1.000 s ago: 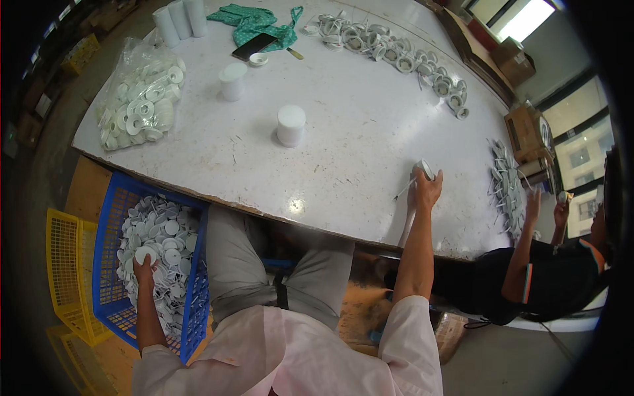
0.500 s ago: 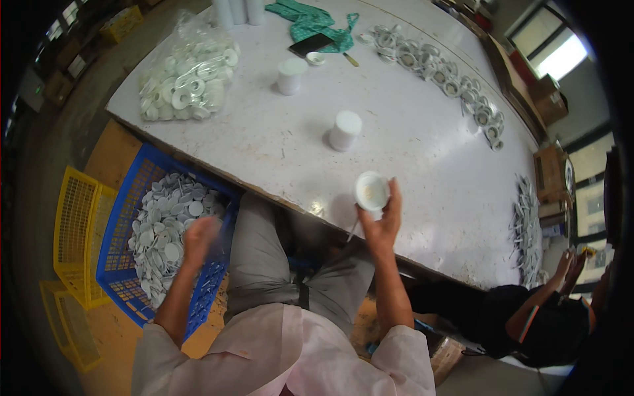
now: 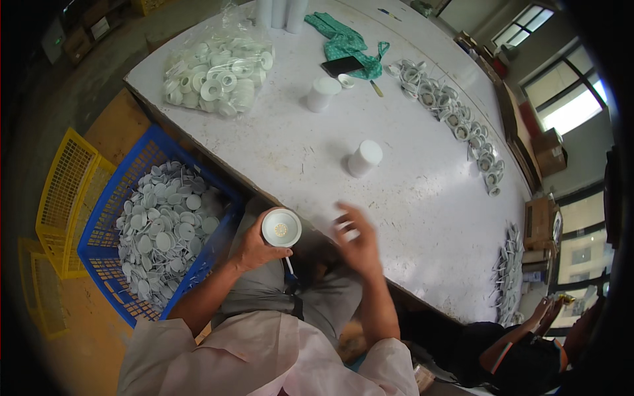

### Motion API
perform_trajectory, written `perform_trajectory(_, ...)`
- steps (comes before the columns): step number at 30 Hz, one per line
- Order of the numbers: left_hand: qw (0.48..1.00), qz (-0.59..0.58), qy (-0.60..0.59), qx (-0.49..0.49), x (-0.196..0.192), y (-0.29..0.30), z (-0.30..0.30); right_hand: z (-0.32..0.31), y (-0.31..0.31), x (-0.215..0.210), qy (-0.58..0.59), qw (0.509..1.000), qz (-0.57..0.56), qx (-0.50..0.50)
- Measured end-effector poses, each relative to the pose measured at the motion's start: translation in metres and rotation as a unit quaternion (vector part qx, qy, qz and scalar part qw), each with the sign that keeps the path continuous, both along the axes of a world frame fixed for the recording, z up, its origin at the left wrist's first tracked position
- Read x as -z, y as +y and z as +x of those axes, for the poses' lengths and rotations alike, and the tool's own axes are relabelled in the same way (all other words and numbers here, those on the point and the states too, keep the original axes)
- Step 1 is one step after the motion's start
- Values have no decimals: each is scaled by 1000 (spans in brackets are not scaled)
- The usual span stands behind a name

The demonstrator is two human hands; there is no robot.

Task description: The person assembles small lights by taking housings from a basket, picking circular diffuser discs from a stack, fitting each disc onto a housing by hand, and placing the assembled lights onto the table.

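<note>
My left hand (image 3: 254, 247) is closed round a white, cup-shaped lamp housing (image 3: 267, 231), held over my lap. Its round mouth faces up, and small yellow dots, like an LED board, show at the bottom. A short white lead hangs below it. My right hand (image 3: 360, 247) is at the table's near edge, apart from the housing. Its fingers are bent and blurred; a small white patch shows between them, and I cannot tell whether they hold it. Beyond it a white cylindrical tub (image 3: 365, 158) is on the table (image 3: 422, 218).
At my left, a blue basket (image 3: 99, 264) holds many white discs with stems, beside yellow crates (image 3: 63, 198). A bag of white rings (image 3: 218, 79), another tub (image 3: 322, 94), a phone (image 3: 342, 65), a green cloth (image 3: 347, 45) and rows of lamp parts (image 3: 456, 119) occupy the table. A person (image 3: 515, 350) sits at right.
The lamp housing has passed from my right hand to my left, which has come over from the basket. My right hand has let go and moved slightly left. The view has shifted.
</note>
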State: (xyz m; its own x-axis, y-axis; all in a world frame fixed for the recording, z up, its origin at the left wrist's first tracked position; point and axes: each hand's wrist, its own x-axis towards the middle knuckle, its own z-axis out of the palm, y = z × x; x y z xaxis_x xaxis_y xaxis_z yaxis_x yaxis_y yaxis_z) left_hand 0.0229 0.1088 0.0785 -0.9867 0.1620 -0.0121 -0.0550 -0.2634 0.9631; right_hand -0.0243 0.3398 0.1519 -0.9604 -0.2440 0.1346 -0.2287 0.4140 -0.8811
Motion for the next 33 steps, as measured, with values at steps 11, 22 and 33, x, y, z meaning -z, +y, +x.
perform_trajectory(11, 995, -99, -14, 23, 0, 7, 26, -164, 59, 28, -118, 964, 11, 238)
perform_trajectory(22, 994, -100, -29, 27, 2, 12, 22, -151, 61, 31, -178, 915, -261, 252)
perform_trajectory(33, 997, 1, -68, 47, 16, 18, 23, -87, 73, 30, -144, 866, -393, 275)
